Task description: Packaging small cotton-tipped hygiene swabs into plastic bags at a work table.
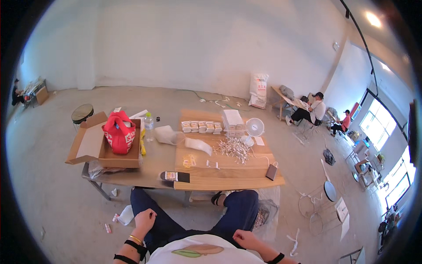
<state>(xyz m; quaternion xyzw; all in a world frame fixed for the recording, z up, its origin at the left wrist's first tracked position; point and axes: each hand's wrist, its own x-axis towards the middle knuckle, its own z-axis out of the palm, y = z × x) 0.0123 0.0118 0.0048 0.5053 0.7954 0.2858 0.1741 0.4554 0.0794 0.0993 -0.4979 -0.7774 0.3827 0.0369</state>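
- My left hand (pixel 145 218) rests on my left thigh at the lower left of the frame, fingers curled loosely together, holding nothing.
- My right hand (pixel 246 240) lies on my right thigh at lower centre, fingers relaxed and slightly bent, also empty.
- Neither hand touches the table (pixel 228 181); both sit well short of its near edge.
- The work material, a heap of small white pieces (pixel 233 148), lies at mid-frame on the wooden board, just beside a small white fan (pixel 254 128).
- Behind the heap stands a row of filled small boxes (pixel 201 126) and a white stack (pixel 231 119); I judge part of the sorting done, with the loose heap left.
- A dark brush-like tool (pixel 175 176) lies at the near edge, slightly overhanging; a small dark pouch (pixel 271 171) sits close to the right corner.
- An open cardboard box (pixel 94 147) with a red bag (pixel 119 132) fills the left end; a bottle (pixel 149 125) stands beside it.
- Open room: the board between the heap and the near edge is largely free.
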